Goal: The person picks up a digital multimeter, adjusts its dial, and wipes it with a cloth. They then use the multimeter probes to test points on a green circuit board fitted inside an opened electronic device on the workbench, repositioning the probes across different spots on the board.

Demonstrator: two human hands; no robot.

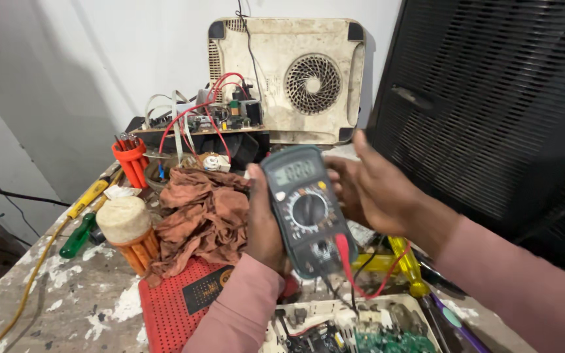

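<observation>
My left hand [264,222] grips the multimeter [307,210], leads plugged in; my right hand [367,189], fingers spread, touches its three-o'clock edge; probing the circuit board [387,341] at six o'clock remains.

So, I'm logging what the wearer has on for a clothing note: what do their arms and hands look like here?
Both arms are covered by long, plain dusty-pink sleeves that end at the wrists. The left hand and the right hand are bare: no gloves, and no rings, watch or bands visible. The fabric looks soft and unpatterned, without visible cuffs or markings.

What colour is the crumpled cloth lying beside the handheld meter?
The crumpled cloth is rusty brown, seen in the head view.
</observation>
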